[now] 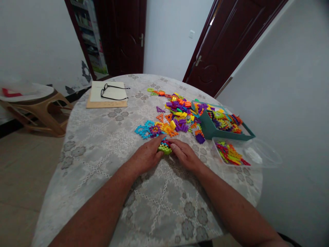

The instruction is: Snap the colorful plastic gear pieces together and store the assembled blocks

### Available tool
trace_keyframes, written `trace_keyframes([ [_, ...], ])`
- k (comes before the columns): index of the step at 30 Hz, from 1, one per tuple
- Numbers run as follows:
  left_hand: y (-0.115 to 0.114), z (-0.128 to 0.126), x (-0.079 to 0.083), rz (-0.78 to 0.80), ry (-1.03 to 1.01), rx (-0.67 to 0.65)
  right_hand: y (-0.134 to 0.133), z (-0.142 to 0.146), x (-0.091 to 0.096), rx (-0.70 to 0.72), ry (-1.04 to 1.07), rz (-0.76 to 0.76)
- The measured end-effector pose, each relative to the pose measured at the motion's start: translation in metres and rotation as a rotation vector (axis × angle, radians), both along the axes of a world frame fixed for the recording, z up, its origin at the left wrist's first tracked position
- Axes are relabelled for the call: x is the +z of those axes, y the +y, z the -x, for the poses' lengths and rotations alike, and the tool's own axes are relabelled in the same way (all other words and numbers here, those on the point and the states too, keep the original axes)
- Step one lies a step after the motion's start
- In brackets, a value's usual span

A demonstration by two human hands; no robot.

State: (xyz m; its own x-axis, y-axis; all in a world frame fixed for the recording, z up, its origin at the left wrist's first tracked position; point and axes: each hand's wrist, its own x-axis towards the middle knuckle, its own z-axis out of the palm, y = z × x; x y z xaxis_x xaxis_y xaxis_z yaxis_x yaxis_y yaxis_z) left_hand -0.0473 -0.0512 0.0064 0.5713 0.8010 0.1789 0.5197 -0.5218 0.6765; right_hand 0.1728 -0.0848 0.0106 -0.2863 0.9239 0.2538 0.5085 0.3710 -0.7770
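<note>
Mid-frame, left hand [147, 156] and right hand [185, 156] are both clamping their grip on a small green block cluster [165, 148] on the surface [102, 147], probably wanting an even squeeze.

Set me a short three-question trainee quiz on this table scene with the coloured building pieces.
1. True or false: the glasses lie on the floor.
2. What do the left hand and right hand hold between them? A) a pen B) a small block cluster C) a cup
3. Fill in: seen from the person, the teal box sits to the ___ of the loose pile.

Key: 1 false, the glasses lie on the notepad; 2 B; 3 right.
</note>
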Motion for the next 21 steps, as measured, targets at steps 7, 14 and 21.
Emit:
trace_keyframes([
  [7, 0.003, 0.002, -0.006, 0.015, -0.024, -0.090, 0.001, 0.007, -0.003, 0.017, -0.244, -0.158],
  [14, 0.005, 0.004, -0.012, -0.052, -0.044, -0.167, -0.002, 0.009, 0.003, -0.090, -0.433, -0.124],
  [21, 0.004, 0.004, -0.003, -0.081, -0.025, -0.094, 0.017, -0.083, 0.067, -0.797, -0.234, -0.277],
])
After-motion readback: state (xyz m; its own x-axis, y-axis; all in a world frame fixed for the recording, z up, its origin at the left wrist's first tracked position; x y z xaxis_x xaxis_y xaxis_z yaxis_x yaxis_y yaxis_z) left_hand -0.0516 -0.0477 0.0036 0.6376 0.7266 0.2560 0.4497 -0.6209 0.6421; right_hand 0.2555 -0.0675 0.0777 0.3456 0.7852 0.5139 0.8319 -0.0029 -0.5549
